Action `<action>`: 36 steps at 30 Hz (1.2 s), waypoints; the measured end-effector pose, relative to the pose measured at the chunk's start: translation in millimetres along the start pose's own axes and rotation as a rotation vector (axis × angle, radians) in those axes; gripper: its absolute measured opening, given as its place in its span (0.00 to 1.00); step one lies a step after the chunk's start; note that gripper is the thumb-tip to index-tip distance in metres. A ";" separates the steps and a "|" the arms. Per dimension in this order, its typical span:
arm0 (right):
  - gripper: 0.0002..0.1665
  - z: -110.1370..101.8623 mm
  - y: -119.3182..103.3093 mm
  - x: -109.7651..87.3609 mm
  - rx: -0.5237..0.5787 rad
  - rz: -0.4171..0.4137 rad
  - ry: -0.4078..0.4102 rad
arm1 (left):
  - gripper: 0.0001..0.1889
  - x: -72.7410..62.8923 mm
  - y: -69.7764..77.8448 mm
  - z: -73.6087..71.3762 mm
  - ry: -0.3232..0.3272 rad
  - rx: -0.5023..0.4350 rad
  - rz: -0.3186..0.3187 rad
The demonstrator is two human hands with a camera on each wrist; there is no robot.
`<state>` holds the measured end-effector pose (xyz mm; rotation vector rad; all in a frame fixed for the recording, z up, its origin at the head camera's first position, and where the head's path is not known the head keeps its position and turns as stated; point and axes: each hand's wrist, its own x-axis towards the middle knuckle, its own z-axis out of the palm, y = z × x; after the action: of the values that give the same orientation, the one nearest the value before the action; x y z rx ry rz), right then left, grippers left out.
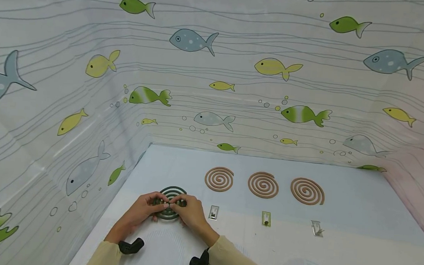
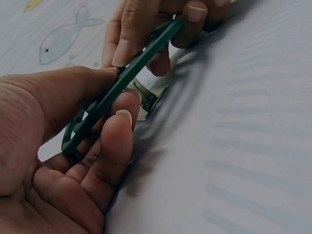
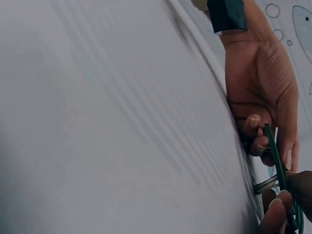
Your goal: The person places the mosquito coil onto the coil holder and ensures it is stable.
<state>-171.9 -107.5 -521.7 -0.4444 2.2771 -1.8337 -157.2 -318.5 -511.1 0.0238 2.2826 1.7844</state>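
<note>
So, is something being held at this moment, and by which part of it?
Yes, the dark green coil, held near its centre by the left grip and right grip.

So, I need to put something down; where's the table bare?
Bare: table right of the rightmost brown coil, and on the near side of the rightmost metal piece. Crowded: at left, where left hand and right hand hold the green coil.
</note>
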 end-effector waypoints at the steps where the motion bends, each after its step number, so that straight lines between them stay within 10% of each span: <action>1: 0.02 0.0 0.1 0.3 -0.001 0.001 0.000 | 0.20 0.0 0.4 0.1 0.002 0.002 -0.001; 36: 0.10 -23.6 -6.9 -8.2 -0.091 -0.068 0.001 | 0.24 -10.2 2.6 -10.7 0.033 0.059 -0.017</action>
<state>-171.0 -84.3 -510.2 -0.5416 2.3813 -1.7665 -149.8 -329.8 -504.4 -0.0147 2.3504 1.7215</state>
